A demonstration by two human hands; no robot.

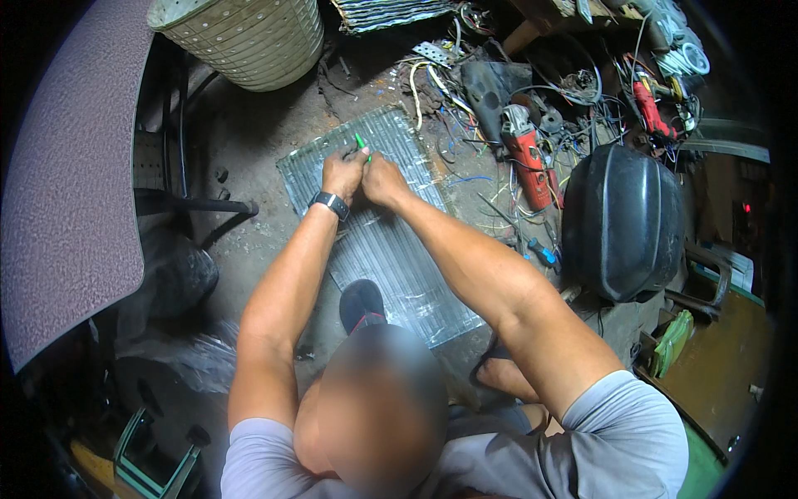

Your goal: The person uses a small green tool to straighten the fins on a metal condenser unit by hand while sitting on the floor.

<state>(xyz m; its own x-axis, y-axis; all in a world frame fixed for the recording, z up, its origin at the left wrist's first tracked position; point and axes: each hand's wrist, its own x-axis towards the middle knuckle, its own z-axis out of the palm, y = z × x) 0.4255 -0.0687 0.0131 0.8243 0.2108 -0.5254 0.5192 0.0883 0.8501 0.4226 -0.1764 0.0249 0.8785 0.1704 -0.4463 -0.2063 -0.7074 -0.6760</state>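
Note:
A flat, ribbed silvery panel (pixel 399 266), resembling a radiator core, lies on the floor in front of me. Both my hands meet over its far part. My left hand (pixel 342 172), with a dark watch (pixel 331 205) on the wrist, is closed around a slim green object (pixel 360 140) whose end sticks up past the thumb; its kind is too small to tell. Right beside it, my right hand (pixel 383 180) is curled shut with its knuckles up. What its fingers grip, if anything, is hidden. A dark shoe (pixel 362 303) rests at the panel's near left edge.
Right of the panel lie a red angle grinder (pixel 525 158), tangled wires, a blue-handled screwdriver (pixel 543 252) and a large black case (pixel 625 223). A pale woven basket (pixel 249 41) stands far left, beside another ribbed stack (pixel 391 12). A speckled seat or board (pixel 75 166) edges the left.

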